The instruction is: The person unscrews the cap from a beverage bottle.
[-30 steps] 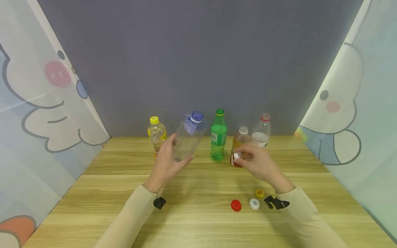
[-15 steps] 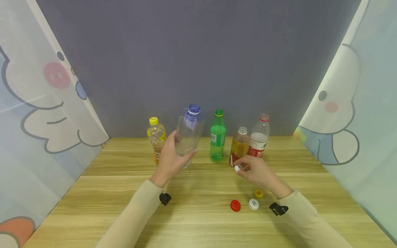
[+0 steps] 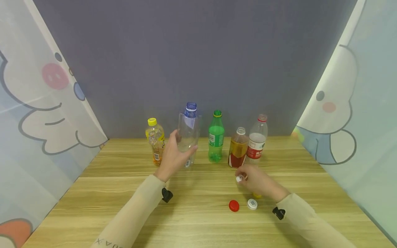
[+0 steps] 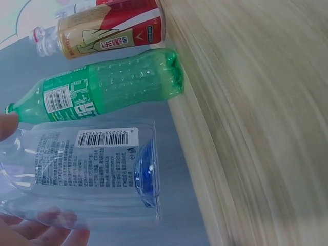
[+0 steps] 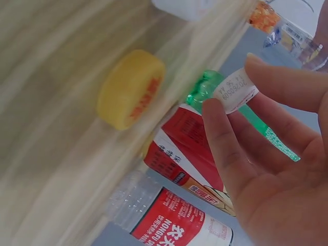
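Observation:
My left hand (image 3: pixel 175 156) grips a clear plastic bottle (image 3: pixel 190 132) with a blue, capless neck, held upright. In the left wrist view the same bottle (image 4: pixel 92 169) shows a barcode; a small gap shows between its base and the table. Between thumb and fingertip my right hand (image 3: pixel 255 181) pinches a small white bottle cap (image 5: pixel 236 91) with printing on it, above the table. Beneath and beside that hand lie a yellow cap (image 5: pixel 130 89), a white cap (image 3: pixel 252 204) and a red cap (image 3: pixel 234 206).
A yellow-capped bottle (image 3: pixel 155 144) stands left of the held one. To the right stand a green bottle (image 3: pixel 216 139), an uncapped amber drink bottle (image 3: pixel 238 151) and an uncapped clear bottle with a red-white label (image 3: pixel 256 143). A grey wall (image 3: pixel 198 62) rises behind the table (image 3: pixel 124 193).
The clear bottle has gone from tilted to upright in my left hand, shifting slightly left. My right hand has moved down toward the loose caps, still pinching the white cap.

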Motion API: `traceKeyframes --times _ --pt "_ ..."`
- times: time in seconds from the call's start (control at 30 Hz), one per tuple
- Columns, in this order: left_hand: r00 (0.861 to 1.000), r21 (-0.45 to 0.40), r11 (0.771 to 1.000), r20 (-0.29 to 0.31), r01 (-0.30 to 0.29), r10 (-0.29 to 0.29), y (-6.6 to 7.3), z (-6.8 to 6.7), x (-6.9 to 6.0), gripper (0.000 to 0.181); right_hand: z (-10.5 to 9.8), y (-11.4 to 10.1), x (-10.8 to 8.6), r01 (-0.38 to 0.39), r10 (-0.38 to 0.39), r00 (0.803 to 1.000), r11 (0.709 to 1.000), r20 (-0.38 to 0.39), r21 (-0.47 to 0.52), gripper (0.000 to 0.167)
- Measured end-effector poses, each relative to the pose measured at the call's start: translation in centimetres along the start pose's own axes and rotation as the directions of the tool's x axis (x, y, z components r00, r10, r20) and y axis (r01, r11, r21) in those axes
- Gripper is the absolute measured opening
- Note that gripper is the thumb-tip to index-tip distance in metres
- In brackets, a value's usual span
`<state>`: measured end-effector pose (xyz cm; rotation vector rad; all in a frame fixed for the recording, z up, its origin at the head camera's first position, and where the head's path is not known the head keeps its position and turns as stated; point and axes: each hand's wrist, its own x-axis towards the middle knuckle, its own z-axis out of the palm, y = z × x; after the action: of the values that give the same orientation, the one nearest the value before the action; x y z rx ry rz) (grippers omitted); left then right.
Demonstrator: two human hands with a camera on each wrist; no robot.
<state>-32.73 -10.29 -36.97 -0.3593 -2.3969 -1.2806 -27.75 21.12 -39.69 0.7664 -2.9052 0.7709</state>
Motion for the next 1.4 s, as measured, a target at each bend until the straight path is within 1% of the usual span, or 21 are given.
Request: traceKeyframes --times 0.07,0.2,0.47,0.7,0.83,1.0,1.17,1.23,1.4 --pt "1.000 -0.004 1.000 -0.003 0.000 0.000 0.0 0.1 0.1 0.096 0.1 0.0 -0.2 -0.016 0.016 1.000 1.000 0.011 -0.003 0.021" --pt "1.000 -0.011 1.000 -0.003 -0.003 0.003 0.0 0.4 0.3 0.095 0.4 0.1 -0.4 -0.004 0.004 1.000 1.000 0.028 -0.016 0.021" --pt "0.999 0.002 0.999 0.020 0.050 -0.050 -0.3 0.8 0.7 0.094 0.8 0.5 -0.5 0.008 -0.005 0.998 0.999 0.066 -0.051 0.020" --pt "0.998 0.016 0.998 0.024 0.059 -0.059 -0.7 1.0 1.1 0.095 0.9 0.5 -0.8 0.017 -0.006 0.992 0.996 0.126 -0.088 0.016" --pt "0.997 0.015 0.998 0.033 0.066 -0.066 -0.9 1.1 1.4 0.095 1.0 0.6 -0.9 0.025 -0.009 0.989 0.994 0.145 -0.108 0.016" --pt "0.996 0.029 0.997 0.029 0.078 -0.078 -1.0 1.2 1.9 0.095 1.0 0.6 -1.0 0.010 0.007 0.987 0.994 0.158 -0.110 0.017" --pt "0.997 0.033 0.997 0.019 0.069 -0.070 -1.0 1.4 2.5 0.094 0.9 0.5 -1.1 -0.017 0.037 0.984 0.993 0.174 -0.113 0.016" --pt "0.997 0.033 0.997 0.019 0.077 -0.077 -0.9 1.4 2.8 0.094 0.8 0.4 -1.2 -0.021 0.041 0.982 0.994 0.182 -0.111 0.016" --pt "0.990 0.024 0.991 0.042 0.132 -0.133 -1.1 1.5 3.3 0.098 0.8 0.3 -1.3 0.001 0.020 0.982 0.994 0.189 -0.107 0.012"
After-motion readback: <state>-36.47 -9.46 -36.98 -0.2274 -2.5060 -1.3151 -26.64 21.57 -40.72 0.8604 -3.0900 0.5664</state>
